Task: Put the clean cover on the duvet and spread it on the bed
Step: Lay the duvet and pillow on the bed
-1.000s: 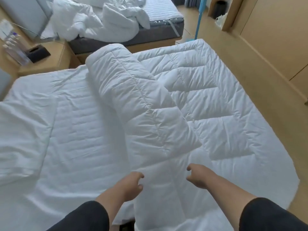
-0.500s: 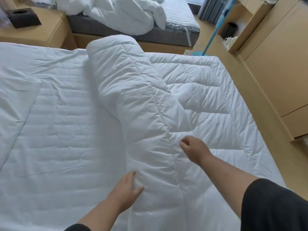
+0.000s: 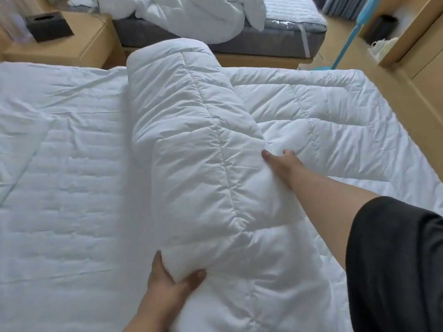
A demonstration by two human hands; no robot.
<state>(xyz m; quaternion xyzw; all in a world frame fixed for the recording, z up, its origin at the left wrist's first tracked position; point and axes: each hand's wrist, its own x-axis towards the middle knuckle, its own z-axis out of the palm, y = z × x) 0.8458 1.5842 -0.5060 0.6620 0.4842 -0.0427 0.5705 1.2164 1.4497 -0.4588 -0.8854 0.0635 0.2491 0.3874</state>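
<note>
From the head camera, looking down across a bed, a white quilted duvet (image 3: pixel 311 121) lies partly rolled up: the roll (image 3: pixel 191 144) runs from the near edge of the bed toward the far edge, and the unrolled part spreads flat to its right, reaching the bed's right side. To the left of the roll a thin white cover (image 3: pixel 60 176) lies flat over the mattress, wrinkled, with faint quilting lines showing through it; whether the cover is also wound inside the roll cannot be told from here. The left hand (image 3: pixel 171 282) grips the near end of the roll from below, thumb up against its left side and fingers curled round under the padded end. The right hand (image 3: pixel 281 165) is farther along, laid against the right flank of the roll where it meets the flat duvet; its thumb points out toward the roll and the fingers seem to press into the padding, though motion blur leaves it unclear whether they pinch any cloth. A dark sleeve (image 3: pixel 393 267) covers the right upper arm. Beyond the bed stands a wooden nightstand (image 3: pixel 79 47) with a black tissue box (image 3: pixel 48 26) on it, and a second bed (image 3: pixel 239 40) with a grey mattress carries a crumpled heap of white bedding (image 3: pixel 187 15). A light blue pole (image 3: pixel 352 37) leans at the upper right, near wooden cabinets (image 3: pixel 422 44).
</note>
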